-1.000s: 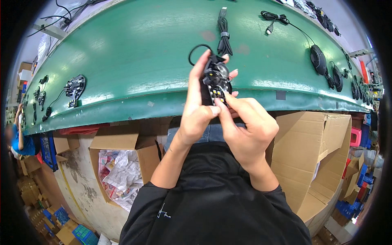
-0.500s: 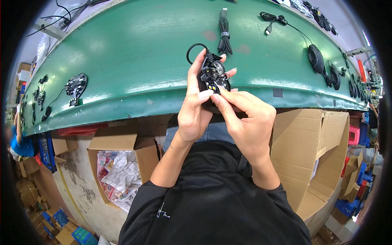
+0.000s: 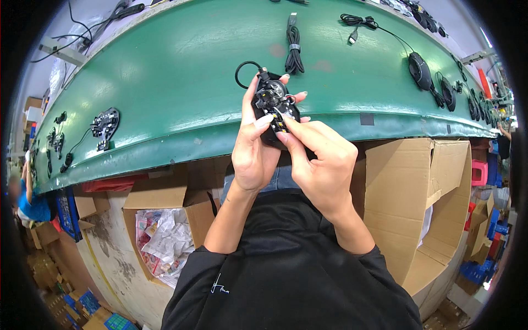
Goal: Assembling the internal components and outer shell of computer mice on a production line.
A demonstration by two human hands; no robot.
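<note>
Left hand: holds the open mouse.
Right hand: touches the mouse's near end; cannot tell if gripping.
Cable: just past the mouse.

The worktable spanned the upper half of the frame. At the centre, the opened mouse sat in the left hand, above the table's near edge, with the right hand touching it from the lower right. A bundled cable lay just beyond, at upper centre. To the upper right, a corded mouse lay on the table, a second mouse beside it; at left lay a circuit board. Below the table, a carton holding crumpled paper stood lower left, and a larger box lower right.
</note>
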